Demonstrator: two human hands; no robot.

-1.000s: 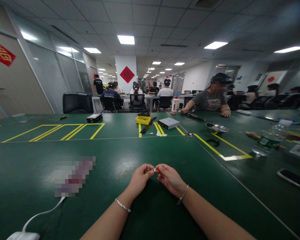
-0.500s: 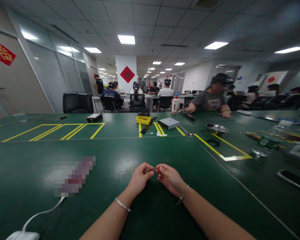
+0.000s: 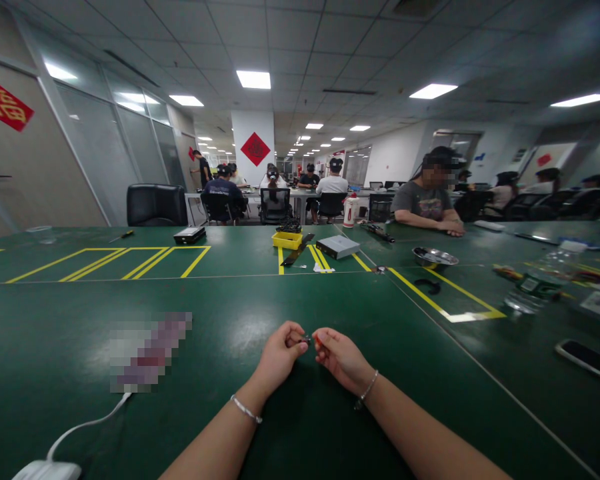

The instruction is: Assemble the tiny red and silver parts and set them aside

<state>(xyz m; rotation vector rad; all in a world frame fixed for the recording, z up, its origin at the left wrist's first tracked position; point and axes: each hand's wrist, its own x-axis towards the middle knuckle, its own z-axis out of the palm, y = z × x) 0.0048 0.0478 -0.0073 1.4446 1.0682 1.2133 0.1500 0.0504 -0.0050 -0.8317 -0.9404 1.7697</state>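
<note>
Both of my hands rest close together on the green table (image 3: 240, 300) near its front edge. My left hand (image 3: 279, 357) is curled, its fingertips pinching a tiny dark metal piece (image 3: 305, 339). My right hand (image 3: 341, 359) is also closed, pinching a tiny red piece (image 3: 317, 341) just right of the metal one. The two pieces sit a hair apart between the fingertips. Each wrist wears a thin bracelet.
A white cable and plug (image 3: 55, 460) lie at the front left. A phone (image 3: 587, 362) and a plastic bottle (image 3: 543, 281) are at the right. Further back lie a yellow tray (image 3: 286, 239), a grey box (image 3: 337, 247) and a metal dish (image 3: 434, 256). A person (image 3: 427, 197) sits opposite; others sit behind.
The two small pieces, joined between my fingertips a second ago, now sit slightly apart. The person opposite has drawn their arm in toward their body.
</note>
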